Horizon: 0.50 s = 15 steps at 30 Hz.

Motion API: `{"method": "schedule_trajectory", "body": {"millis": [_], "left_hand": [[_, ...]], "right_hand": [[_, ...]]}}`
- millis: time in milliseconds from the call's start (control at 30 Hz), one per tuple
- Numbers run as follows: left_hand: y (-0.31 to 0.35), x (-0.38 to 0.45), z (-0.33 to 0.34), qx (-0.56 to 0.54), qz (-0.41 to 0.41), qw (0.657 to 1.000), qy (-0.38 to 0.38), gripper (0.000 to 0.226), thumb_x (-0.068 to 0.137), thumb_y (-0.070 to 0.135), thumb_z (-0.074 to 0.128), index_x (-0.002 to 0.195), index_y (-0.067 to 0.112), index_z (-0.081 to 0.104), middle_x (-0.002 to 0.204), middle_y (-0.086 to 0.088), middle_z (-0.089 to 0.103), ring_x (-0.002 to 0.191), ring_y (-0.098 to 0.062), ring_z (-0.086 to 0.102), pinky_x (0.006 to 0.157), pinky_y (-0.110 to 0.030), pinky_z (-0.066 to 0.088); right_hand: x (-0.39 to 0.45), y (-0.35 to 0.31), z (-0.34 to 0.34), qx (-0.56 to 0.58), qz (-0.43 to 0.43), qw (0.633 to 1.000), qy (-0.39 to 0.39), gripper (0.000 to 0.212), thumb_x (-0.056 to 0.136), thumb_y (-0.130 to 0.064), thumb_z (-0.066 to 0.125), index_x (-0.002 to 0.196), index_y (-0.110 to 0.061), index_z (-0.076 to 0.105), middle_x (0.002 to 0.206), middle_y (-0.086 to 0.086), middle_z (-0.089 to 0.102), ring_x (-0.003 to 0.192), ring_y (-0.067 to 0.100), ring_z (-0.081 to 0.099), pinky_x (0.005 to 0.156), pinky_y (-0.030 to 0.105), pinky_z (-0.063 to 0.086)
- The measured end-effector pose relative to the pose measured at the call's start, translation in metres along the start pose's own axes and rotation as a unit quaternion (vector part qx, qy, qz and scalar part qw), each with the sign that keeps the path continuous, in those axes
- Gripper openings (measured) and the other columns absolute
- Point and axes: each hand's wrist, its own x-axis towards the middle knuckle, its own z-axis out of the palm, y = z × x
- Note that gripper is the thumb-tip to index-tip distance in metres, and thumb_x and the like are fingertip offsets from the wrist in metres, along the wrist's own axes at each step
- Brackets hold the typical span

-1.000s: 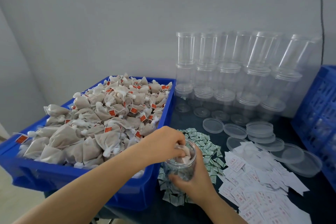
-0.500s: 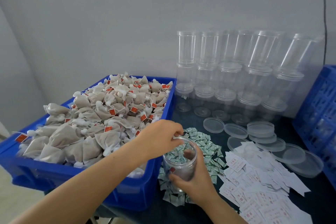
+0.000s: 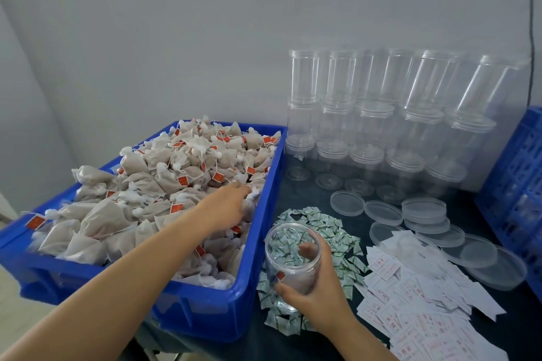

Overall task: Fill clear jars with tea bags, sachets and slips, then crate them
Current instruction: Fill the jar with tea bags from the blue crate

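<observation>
Leaving the jar [image 3: 291,261], the left hand [image 3: 227,204] is now reaching among tea bags [image 3: 164,184] at 10 o'clock, fingers hidden, grip unclear. Right hand [image 3: 318,291] is gripping the jar; bags seem soft, light, pinchable anywhere.

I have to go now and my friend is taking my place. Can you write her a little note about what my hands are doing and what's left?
Right hand grips the open clear jar, which stands on the pile of green sachets; one tea bag with a red tag lies at its bottom.
Left hand is down in the blue bin among the tea bags; whether it holds one is hidden.
White slips and loose lids lie to the right, empty jars stacked behind.
Left: more bags, a sachet, a slip, a lid, then the blue crate.
</observation>
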Motion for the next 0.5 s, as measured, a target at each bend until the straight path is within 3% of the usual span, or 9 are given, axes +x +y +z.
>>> {"method": "schedule_trajectory", "body": {"millis": [100,167,300,433,500], "left_hand": [[0.003,0.012,0.012,0.036,0.019,0.999,-0.031,0.060,0.090,0.011,0.059,0.144,0.013,0.034,0.144,-0.010,0.039,0.128,-0.025,0.044,0.106,-0.039,0.039],[0.003,0.019,0.019,0.051,0.016,0.997,-0.053,0.055,0.094,0.017,0.055,0.144,0.016,0.034,0.143,-0.012,0.039,0.127,-0.028,0.046,0.105,-0.041,0.040],[0.002,0.023,0.027,0.097,0.005,0.991,-0.096,0.047,0.096,0.027,0.050,0.141,0.022,0.037,0.132,-0.012,0.048,0.119,-0.030,0.051,0.099,-0.039,0.044],[0.003,0.023,0.028,0.100,0.008,0.992,-0.073,0.032,0.098,0.022,0.045,0.130,0.018,0.049,0.117,-0.009,0.059,0.106,-0.024,0.058,0.080,-0.025,0.040],[0.002,0.022,0.028,0.075,0.005,0.996,-0.055,0.029,0.098,0.019,0.045,0.126,0.016,0.053,0.114,-0.008,0.061,0.102,-0.023,0.059,0.080,-0.025,0.041]], "right_hand": [[0.000,0.000,0.000,-0.009,0.001,1.000,0.002,0.108,0.050,-0.065,0.088,0.128,-0.078,0.015,0.116,-0.044,0.041,0.117,-0.019,0.044,0.082,0.004,0.046],[0.000,0.000,0.000,-0.015,0.003,1.000,0.003,0.109,0.047,-0.074,0.084,0.129,-0.078,0.013,0.117,-0.046,0.040,0.119,-0.020,0.041,0.084,0.001,0.043],[0.000,0.000,0.001,-0.014,0.003,1.000,0.001,0.109,0.052,-0.064,0.087,0.128,-0.079,0.011,0.118,-0.046,0.039,0.120,-0.020,0.040,0.085,-0.001,0.040],[0.000,0.000,0.000,-0.008,0.007,1.000,-0.004,0.107,0.054,-0.059,0.088,0.126,-0.080,0.012,0.118,-0.046,0.039,0.121,-0.018,0.041,0.088,0.004,0.043],[-0.001,0.000,0.000,-0.007,0.007,1.000,-0.004,0.106,0.054,-0.058,0.088,0.126,-0.080,0.012,0.120,-0.044,0.039,0.121,-0.017,0.043,0.090,0.009,0.045]]}}
